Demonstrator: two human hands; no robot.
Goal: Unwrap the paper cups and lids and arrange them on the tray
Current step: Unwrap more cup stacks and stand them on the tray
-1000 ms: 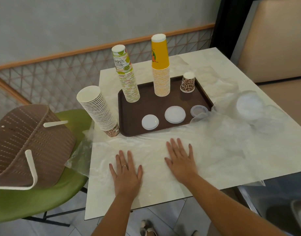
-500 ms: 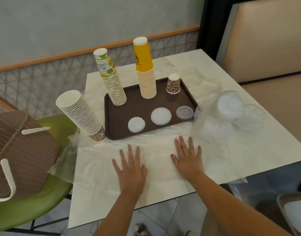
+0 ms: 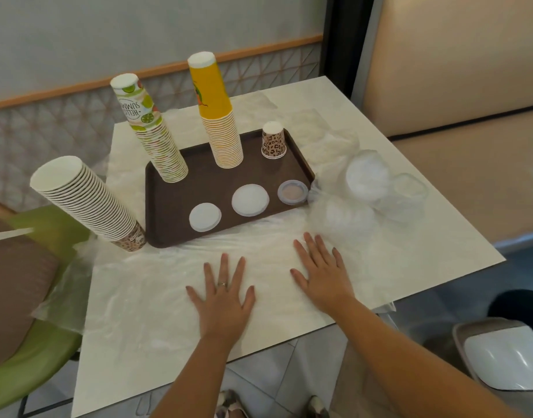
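Cups (image 3: 224, 128) and 3 lids (image 3: 249, 200) sit on the tray (image 3: 156, 206); both hands, left (image 3: 223, 300) and right (image 3: 322, 274), lie flat, fingers spread, gripping nothing. Next, probably the leopard stack (image 3: 87, 200) outside.

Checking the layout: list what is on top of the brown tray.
On the brown tray stand a lime-print cup stack, a yellow cup stack and one leopard-print cup, all upside down; three lids lie in front. Anything beneath them is hidden.
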